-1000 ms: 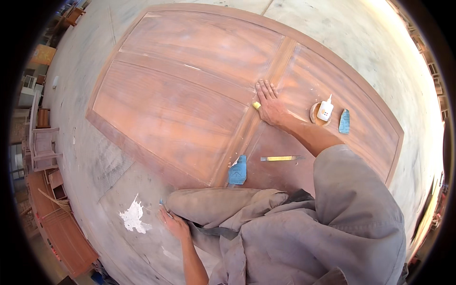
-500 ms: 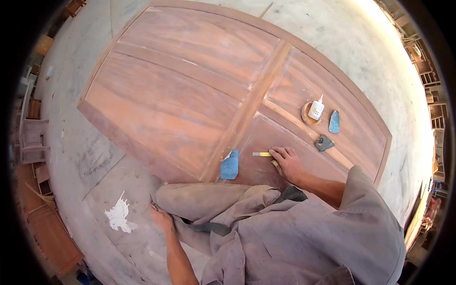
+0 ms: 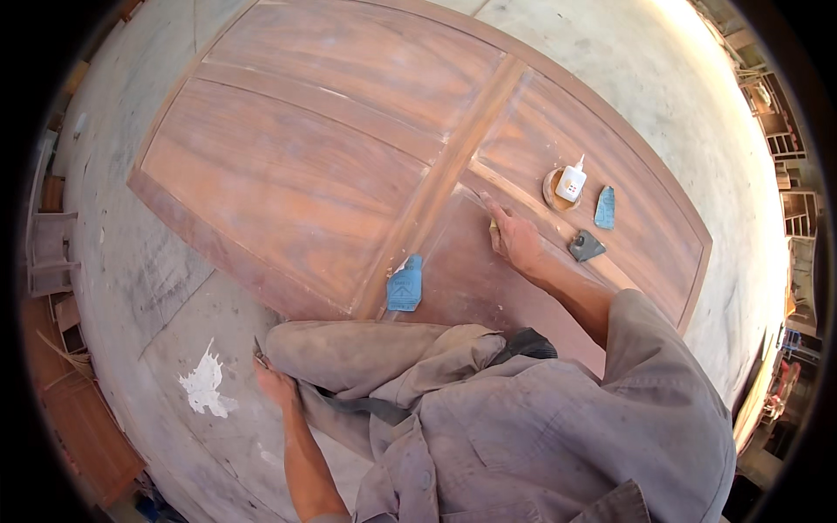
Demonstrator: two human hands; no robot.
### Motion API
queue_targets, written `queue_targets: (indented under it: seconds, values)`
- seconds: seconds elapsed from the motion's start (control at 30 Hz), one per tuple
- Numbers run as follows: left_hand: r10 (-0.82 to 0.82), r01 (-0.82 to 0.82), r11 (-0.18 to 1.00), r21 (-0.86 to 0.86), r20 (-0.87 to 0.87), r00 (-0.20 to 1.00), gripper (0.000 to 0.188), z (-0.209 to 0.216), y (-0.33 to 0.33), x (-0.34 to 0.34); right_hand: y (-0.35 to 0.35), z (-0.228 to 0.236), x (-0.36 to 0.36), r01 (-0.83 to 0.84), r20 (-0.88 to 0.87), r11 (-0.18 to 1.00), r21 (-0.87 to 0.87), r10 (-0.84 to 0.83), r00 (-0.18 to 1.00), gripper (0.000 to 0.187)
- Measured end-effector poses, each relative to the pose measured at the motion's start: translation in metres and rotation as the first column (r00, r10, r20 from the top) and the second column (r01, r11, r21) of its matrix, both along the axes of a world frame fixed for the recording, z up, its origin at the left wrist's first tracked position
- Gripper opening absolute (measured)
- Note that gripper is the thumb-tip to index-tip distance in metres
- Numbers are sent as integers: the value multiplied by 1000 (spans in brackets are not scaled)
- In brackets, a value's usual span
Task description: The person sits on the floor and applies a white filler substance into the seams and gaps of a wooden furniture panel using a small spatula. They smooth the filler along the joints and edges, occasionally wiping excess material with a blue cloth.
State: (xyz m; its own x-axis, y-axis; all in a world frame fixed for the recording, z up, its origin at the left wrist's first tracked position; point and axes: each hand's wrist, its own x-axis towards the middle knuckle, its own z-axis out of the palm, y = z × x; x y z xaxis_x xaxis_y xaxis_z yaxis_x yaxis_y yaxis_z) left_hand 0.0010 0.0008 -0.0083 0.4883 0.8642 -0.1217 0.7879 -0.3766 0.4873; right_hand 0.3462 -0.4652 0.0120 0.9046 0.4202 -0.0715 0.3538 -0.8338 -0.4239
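White splatter [image 3: 207, 382] on grey floor [image 3: 166, 444], brown wooden furniture [image 3: 94, 436] at left edge

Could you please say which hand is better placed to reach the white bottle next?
Likely the right hand: it is over the wooden panel, nearer the white squeeze bottle; the left hand is off the panel, by the leg.

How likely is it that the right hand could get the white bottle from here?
Probably yes: the white bottle is ahead and to the right of the right hand, with seemingly only wooden panel and the edge of a round dish between. Whether the fingers already hold something is unclear.
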Motion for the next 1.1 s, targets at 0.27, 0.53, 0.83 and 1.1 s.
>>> queue_targets:
  seconds: [0.27, 0.53, 0.83, 1.1]
  values:
    - [-8, 7, 1000, -13, -20, 1000, 46, 2, -2, -3, 12, -14, 13, 27, 34, 996, -88, -24, 999, 58]
    - [-101, 95, 993, 68, 92, 991, 47, -11, 4, -18, 21, -11, 22, 61, 58, 996, -70, -57, 997, 55]
    - [-43, 43, 999, -11, 5, 999, 52, 16, -11, -4, 24, -9, 34, -3, 75, 995, -102, 11, 997, 52]
    - [-71, 71, 997, -3, -1, 997, 52, 14, -12, 0, 25, -6, 41, -8, 74, 992, -126, 17, 997, 51]
